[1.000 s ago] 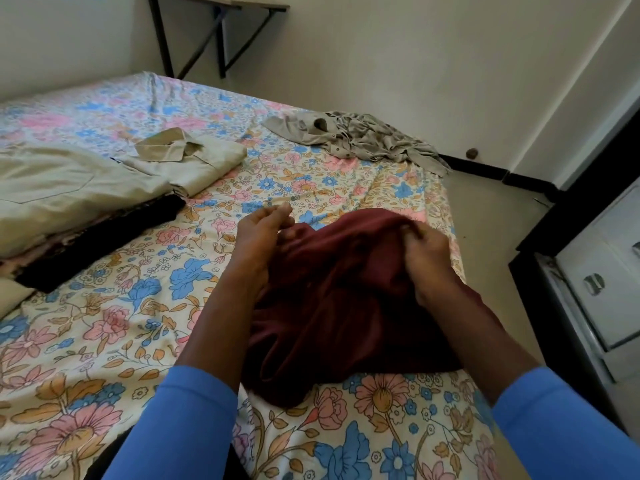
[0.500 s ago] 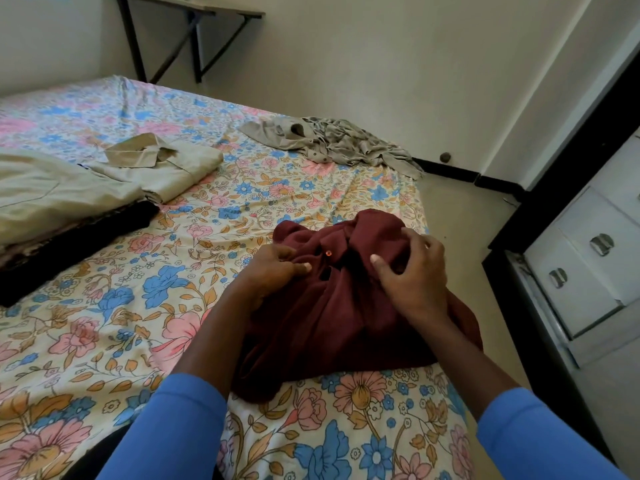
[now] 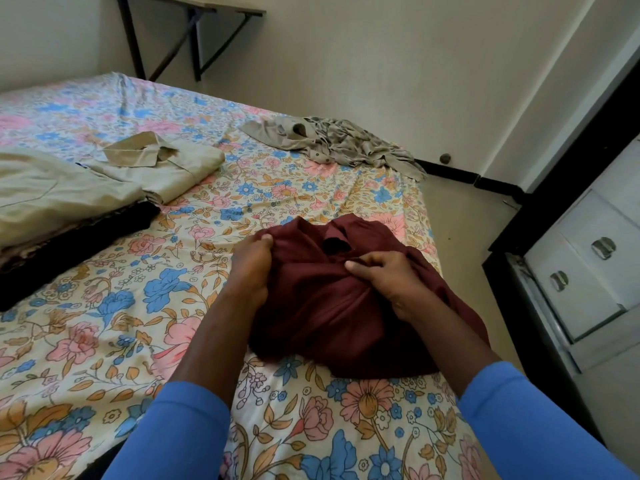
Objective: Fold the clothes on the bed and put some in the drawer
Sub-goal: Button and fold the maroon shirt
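Observation:
A maroon garment (image 3: 329,317) lies bunched on the floral bed (image 3: 114,341) near its right edge. My left hand (image 3: 251,268) grips the garment's left side, fingers curled into the cloth. My right hand (image 3: 384,275) pinches a gathered fold near the garment's collar opening. A folded beige shirt (image 3: 162,164) rests at the left, beside a stack of a beige piece (image 3: 45,199) over dark clothes (image 3: 69,244). An unfolded grey-beige garment (image 3: 339,143) lies crumpled at the bed's far right corner. White drawers (image 3: 588,271) with metal handles stand to the right.
A strip of bare floor (image 3: 460,230) separates the bed from the drawer unit's dark frame (image 3: 502,271). A wall-mounted shelf on black brackets (image 3: 194,32) hangs above the bed's far end. A small door stop (image 3: 445,157) sits by the skirting.
My left hand moved to the garment's left edge and took hold there. My right hand shifted from pressing the top to pinching a fold. The cloth is more bunched.

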Demonstrator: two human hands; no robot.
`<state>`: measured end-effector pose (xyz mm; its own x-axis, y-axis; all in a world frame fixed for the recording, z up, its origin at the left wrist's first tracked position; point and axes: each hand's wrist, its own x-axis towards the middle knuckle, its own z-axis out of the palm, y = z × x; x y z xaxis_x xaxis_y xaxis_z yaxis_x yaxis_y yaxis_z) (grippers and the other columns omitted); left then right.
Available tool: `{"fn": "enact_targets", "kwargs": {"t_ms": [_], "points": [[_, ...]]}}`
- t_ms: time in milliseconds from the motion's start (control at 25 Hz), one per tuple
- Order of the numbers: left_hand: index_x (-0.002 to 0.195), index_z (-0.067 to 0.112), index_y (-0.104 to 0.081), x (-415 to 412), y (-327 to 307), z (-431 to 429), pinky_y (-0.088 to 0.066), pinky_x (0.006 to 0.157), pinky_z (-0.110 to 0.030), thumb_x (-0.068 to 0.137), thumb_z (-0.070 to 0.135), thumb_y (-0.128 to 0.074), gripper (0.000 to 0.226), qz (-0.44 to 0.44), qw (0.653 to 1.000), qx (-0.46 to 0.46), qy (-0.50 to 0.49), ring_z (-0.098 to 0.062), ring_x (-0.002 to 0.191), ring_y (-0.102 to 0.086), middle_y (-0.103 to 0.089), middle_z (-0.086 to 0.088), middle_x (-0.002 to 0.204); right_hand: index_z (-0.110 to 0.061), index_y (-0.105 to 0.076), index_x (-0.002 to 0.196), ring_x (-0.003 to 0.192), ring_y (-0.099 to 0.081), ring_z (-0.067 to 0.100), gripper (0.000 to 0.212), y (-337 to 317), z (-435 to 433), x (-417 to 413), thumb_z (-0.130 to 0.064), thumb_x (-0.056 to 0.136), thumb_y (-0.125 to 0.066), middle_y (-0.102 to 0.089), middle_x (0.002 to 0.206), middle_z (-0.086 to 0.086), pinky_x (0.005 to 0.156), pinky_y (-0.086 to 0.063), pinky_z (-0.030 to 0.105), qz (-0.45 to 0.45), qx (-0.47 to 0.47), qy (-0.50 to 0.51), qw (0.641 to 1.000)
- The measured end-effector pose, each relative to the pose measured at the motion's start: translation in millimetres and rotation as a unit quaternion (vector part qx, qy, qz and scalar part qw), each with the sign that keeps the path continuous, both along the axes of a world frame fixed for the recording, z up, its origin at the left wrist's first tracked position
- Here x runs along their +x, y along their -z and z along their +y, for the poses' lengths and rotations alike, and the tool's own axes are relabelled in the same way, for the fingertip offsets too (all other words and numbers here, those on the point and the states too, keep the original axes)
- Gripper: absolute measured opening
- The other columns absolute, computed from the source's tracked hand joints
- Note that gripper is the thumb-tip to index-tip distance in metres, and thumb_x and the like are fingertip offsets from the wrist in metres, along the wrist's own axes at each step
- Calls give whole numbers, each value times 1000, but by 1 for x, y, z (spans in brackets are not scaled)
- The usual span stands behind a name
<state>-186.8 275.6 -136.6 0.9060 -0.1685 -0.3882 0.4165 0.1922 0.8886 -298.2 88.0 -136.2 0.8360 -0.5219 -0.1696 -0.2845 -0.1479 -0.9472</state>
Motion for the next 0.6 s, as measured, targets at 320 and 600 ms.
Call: {"fn": "enact_targets", "kwargs": {"t_ms": [320, 600], "points": [[135, 17, -54, 1, -4, 21, -47, 96, -44, 93, 36, -68, 48, -85, 938, 332, -59, -28, 113, -60, -62, -10, 133, -13, -70, 113, 98, -71, 24, 20, -16, -21, -37, -25, 107, -56, -75, 109, 10, 84, -58, 37, -77, 294, 131, 944], [153, 26, -41, -40, 0, -28, -40, 117, -49, 95, 24, -68, 64, -478, 830, 275, 86, -20, 143, -45, -45, 0, 157, -11, -79, 99, 79, -74, 17, 32, -59, -8, -59, -39, 102, -62, -78, 92, 8, 77, -56, 29, 75, 10, -176, 981]]}}
